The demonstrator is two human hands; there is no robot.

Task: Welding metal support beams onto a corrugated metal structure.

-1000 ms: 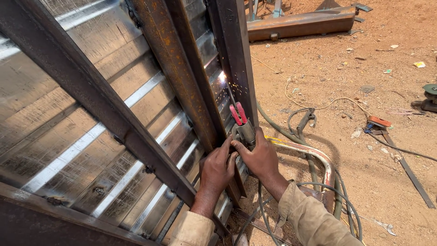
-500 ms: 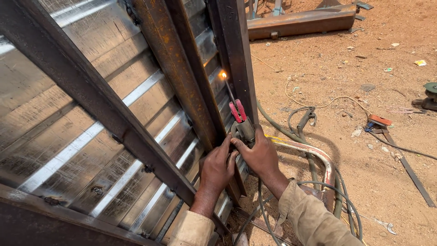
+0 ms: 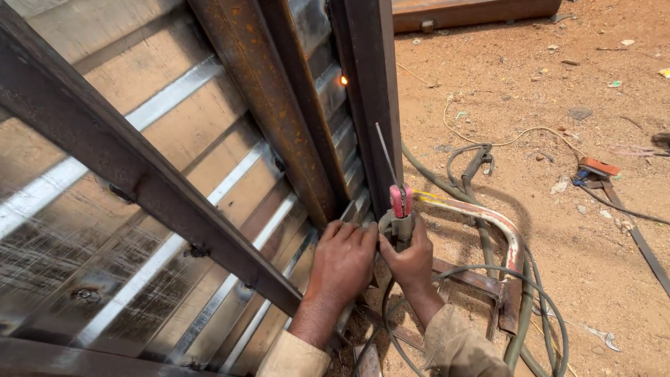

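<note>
At the lower centre of the frame, the right hand (image 3: 412,260) gripped one electrode holder (image 3: 400,213) with one rod (image 3: 385,155) pointing up. The left hand (image 3: 343,260) lay flat on the steel post (image 3: 373,91). One weld spot (image 3: 343,80) glowed above, apart from the rod tip. It seemed a pause between tack welds; striking again would need a steady tip.

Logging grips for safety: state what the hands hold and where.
Right hand grips the electrode holder by its handle; left hand rests beside it on the steel frame.
</note>
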